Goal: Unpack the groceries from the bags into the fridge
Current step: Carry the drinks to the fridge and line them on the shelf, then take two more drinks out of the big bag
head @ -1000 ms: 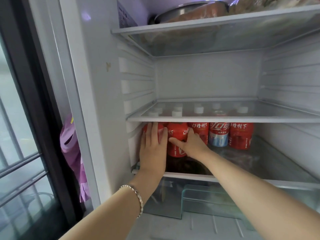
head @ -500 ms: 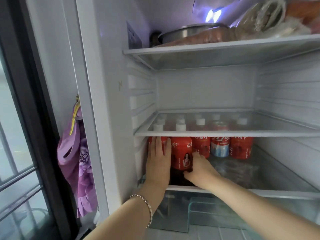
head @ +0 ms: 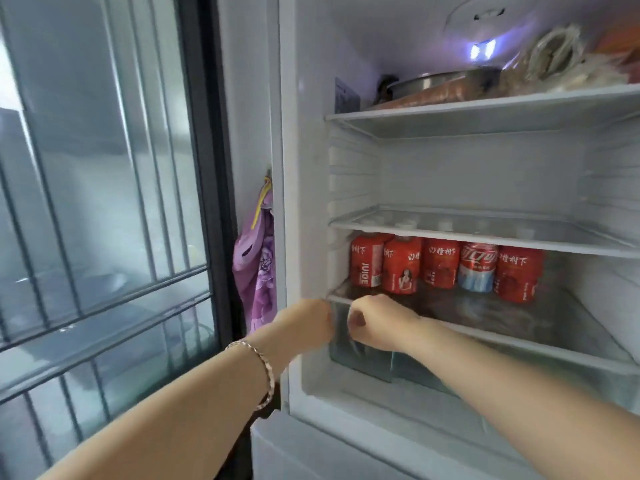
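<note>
Several red drink bottles (head: 401,268) with white caps and one red cola can (head: 477,268) stand in a row on the lower glass shelf (head: 519,337) of the open fridge. My left hand (head: 308,322), with a bracelet on the wrist, is curled into a loose fist at the shelf's front left corner. My right hand (head: 377,322) is also curled just in front of the shelf edge, below the bottles. Neither hand touches a bottle, and nothing shows in either fist. No grocery bag is in view.
The middle shelf (head: 485,233) is bare. The top shelf (head: 485,109) holds a metal pan (head: 440,81) and bagged food (head: 554,64). A clear drawer (head: 381,358) sits under the lower shelf. A purple cloth (head: 258,271) hangs left of the fridge beside a barred window (head: 104,202).
Both hands have let go of the leftmost bottles and pulled back out to the shelf's front edge, curling shut. The camera has swung left and drawn back.
</note>
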`<act>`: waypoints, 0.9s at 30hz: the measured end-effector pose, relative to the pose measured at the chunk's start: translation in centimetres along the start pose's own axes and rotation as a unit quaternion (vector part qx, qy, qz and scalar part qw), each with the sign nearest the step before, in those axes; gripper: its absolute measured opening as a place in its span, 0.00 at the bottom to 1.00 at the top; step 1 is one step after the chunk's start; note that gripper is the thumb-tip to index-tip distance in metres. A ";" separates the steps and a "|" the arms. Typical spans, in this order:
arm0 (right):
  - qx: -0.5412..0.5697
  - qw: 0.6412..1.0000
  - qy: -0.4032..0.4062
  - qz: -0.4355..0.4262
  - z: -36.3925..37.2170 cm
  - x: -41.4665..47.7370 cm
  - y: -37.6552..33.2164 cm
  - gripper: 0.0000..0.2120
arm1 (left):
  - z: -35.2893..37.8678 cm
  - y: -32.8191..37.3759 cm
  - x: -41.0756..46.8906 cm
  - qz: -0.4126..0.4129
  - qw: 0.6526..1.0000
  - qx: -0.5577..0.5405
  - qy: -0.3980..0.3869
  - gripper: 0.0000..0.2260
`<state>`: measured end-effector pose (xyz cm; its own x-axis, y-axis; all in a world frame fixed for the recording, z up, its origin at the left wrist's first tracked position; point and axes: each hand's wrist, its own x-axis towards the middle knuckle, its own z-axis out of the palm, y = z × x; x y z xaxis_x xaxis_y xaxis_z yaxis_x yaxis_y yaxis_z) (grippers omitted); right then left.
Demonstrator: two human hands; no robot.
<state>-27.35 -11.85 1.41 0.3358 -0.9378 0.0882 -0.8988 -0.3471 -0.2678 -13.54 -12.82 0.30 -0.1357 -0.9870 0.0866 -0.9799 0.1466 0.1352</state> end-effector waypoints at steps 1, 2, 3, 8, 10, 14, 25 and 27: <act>-0.013 0.999 -0.021 -0.025 0.6 -0.6 -1.0 0.09 | 0.0 -1.0 -1.8 -0.031 0.999 0.006 -0.040 0.12; -0.018 0.998 -0.039 -0.046 1.0 -1.3 -2.2 0.09 | 0.0 -2.1 -3.7 -0.061 0.996 0.018 -0.061 0.12; -0.015 0.996 -0.057 -0.069 1.5 -2.0 -3.8 0.10 | 0.1 -3.4 -6.0 -0.092 0.993 0.026 -0.063 0.12; 0.000 0.973 -0.097 -0.209 4.4 -6.2 -14.2 0.09 | -0.6 -9.9 -19.5 -0.246 0.968 0.034 -0.032 0.12; -0.004 0.950 -0.130 -0.283 6.1 -9.5 -19.9 0.10 | -0.6 -12.7 -27.3 -0.332 0.943 0.010 -0.014 0.12; 0.008 0.894 -0.161 -0.418 9.3 -18.2 -29.8 0.09 | 0.1 -15.9 -43.2 -0.477 0.878 -0.024 0.027 0.11; -0.012 0.654 -0.254 -0.713 19.8 -57.9 -55.7 0.10 | 2.6 -9.7 -92.2 -0.772 0.629 -0.051 0.070 0.11; -0.045 0.593 -0.259 -0.761 20.8 -66.8 -59.1 0.11 | 2.9 -7.0 -100.6 -0.809 0.580 -0.055 0.072 0.11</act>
<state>9.20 71.57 -8.56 0.7983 0.5832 -0.1505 0.5528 -0.8086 -0.2013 6.54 85.29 -12.20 0.9709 0.1769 -0.1615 0.2097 -0.9534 0.2168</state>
